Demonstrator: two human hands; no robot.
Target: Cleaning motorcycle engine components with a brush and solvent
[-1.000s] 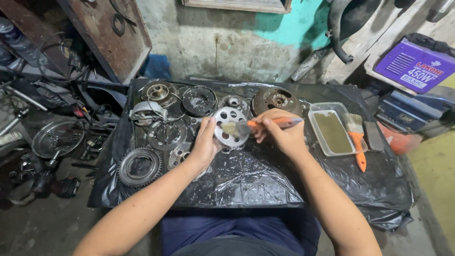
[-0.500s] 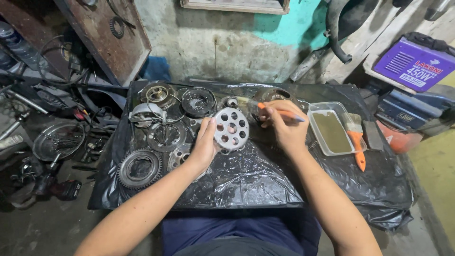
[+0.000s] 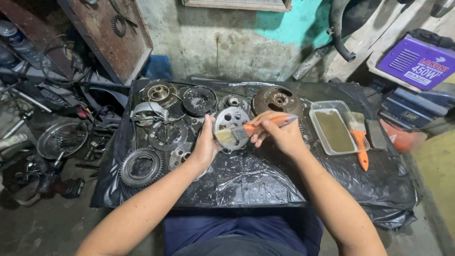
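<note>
toothed gear (image 3: 141, 167), clear tray (image 3: 334, 130) (murky liquid inside), spare orange-handled brush (image 3: 359, 137)

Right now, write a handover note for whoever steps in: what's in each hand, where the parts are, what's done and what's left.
Left hand: holds the round holed plate up on edge over the black sheet.
Right hand: holds an orange-handled brush, bristles on the plate's face.
Tray of murky liquid sits to the right, a second brush beside it.
Gears and discs lie to the left and behind.
Done: plate is under the brush.
Left: cannot tell which other parts are already brushed.
</note>
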